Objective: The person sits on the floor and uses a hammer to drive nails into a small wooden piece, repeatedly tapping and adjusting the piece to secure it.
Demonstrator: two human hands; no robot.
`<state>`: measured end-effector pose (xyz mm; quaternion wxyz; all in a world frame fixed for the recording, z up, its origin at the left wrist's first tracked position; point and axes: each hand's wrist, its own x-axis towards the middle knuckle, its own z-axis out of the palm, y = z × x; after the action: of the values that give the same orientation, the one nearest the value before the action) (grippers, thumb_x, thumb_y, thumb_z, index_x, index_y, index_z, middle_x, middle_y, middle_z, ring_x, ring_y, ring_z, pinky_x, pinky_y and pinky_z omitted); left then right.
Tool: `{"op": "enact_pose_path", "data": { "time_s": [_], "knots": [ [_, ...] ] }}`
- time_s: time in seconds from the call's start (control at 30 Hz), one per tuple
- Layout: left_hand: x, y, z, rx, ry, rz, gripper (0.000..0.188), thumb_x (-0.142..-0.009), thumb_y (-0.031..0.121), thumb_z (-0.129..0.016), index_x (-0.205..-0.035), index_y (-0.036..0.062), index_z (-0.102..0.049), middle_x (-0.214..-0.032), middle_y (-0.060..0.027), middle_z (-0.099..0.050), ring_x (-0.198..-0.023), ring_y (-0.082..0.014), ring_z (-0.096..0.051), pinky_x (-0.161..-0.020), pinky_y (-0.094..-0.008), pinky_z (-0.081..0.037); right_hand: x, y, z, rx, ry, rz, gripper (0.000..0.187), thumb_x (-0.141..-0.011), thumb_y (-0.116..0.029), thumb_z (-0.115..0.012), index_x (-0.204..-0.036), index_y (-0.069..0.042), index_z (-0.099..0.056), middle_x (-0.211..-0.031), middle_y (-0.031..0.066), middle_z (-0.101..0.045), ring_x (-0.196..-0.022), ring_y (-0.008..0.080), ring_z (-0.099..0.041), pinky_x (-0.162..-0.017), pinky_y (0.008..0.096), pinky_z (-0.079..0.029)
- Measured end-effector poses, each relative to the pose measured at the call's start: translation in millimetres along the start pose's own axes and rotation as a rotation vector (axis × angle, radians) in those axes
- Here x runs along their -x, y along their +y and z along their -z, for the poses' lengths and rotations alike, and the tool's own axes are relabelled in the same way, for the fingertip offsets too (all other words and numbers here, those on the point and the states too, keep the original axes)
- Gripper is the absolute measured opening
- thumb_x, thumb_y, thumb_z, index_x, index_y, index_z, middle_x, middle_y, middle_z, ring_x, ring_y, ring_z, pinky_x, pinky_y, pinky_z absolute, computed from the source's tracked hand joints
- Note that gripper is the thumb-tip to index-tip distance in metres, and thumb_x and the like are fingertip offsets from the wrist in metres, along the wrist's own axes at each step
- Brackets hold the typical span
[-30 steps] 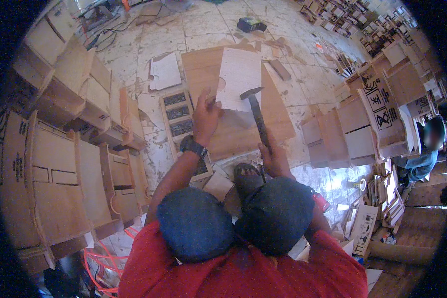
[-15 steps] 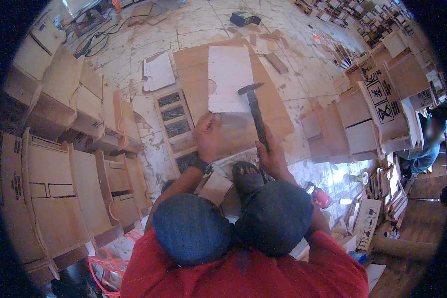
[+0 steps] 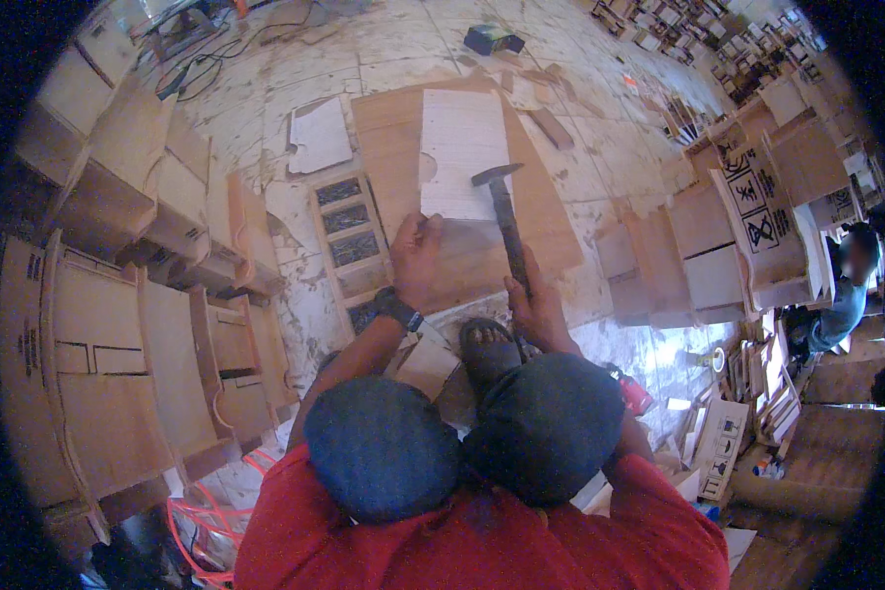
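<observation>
In my right hand (image 3: 543,313) is a hammer (image 3: 505,218), gripped by its dark handle, its head raised over the right edge of a white panel (image 3: 465,147). That panel has a small notch in its left side and lies on a larger brown wooden board (image 3: 541,231) on the floor. My left hand (image 3: 416,261) is closed in a pinch at the panel's near left corner. Whatever lies between those fingertips is too small to make out. Left of this hand is a wooden tray (image 3: 324,246) divided into compartments of small dark metal pieces, probably nails.
Wooden cabinet-like units (image 3: 108,324) line the left side, and more stacked units (image 3: 698,246) stand at right. A second notched white panel (image 3: 320,138) lies beyond the tray. Wood scraps (image 3: 551,128) and a dark box (image 3: 493,40) are farther off. Another person (image 3: 841,305) is at far right.
My left hand has shifted slightly up to the panel's near left corner, its fingers pinched together. The hammer stays raised in my right hand. The whole view has shifted slightly.
</observation>
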<state>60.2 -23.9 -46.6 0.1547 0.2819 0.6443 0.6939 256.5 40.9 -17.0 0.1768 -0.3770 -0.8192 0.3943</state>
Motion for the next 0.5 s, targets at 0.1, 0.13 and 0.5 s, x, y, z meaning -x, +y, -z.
{"op": "enact_pose_path", "data": {
  "time_s": [0.1,0.13,0.5],
  "knots": [
    [4.9,-6.9,6.6,-0.152,0.007,-0.066,0.020,-0.093,0.022,-0.057,-0.091,0.0020,-0.058,-0.078,-0.0071,-0.059,-0.073,-0.0183,-0.056,-0.069,-0.0327,-0.046,-1.5,-0.9,2.4,-0.027,-0.012,-0.015,0.061,-0.094,-0.019,-0.053,-0.148,-0.014,-0.026,-0.066,0.0097,-0.058,-0.058,0.0196,-0.057,-0.056,0.0353,-0.046],
    [10.7,-11.1,10.0,-0.209,0.059,-0.152,0.020,-0.093,0.021,-0.056,-0.095,0.0019,-0.060,-0.083,-0.0088,-0.062,-0.078,-0.0206,-0.059,-0.073,-0.0338,-0.048,-1.5,-0.7,3.5,-0.027,-0.005,0.000,0.061,-0.094,-0.019,-0.053,-0.148,-0.014,-0.026,-0.066,0.0095,-0.058,-0.058,0.0193,-0.057,-0.056,0.0353,-0.046],
    [68.8,-90.8,100.3,-0.767,-0.249,-0.041,0.022,-0.081,0.019,-0.063,-0.098,0.0048,-0.065,-0.089,-0.0206,-0.066,-0.081,-0.0410,-0.064,-0.072,-0.0469,-0.051,0.5,-0.5,5.7,-0.036,-0.023,-0.061,0.060,-0.094,-0.020,-0.053,-0.147,-0.018,-0.026,-0.087,0.0233,-0.061,-0.077,0.0376,-0.060,-0.066,0.0435,-0.048]
  ]
}}
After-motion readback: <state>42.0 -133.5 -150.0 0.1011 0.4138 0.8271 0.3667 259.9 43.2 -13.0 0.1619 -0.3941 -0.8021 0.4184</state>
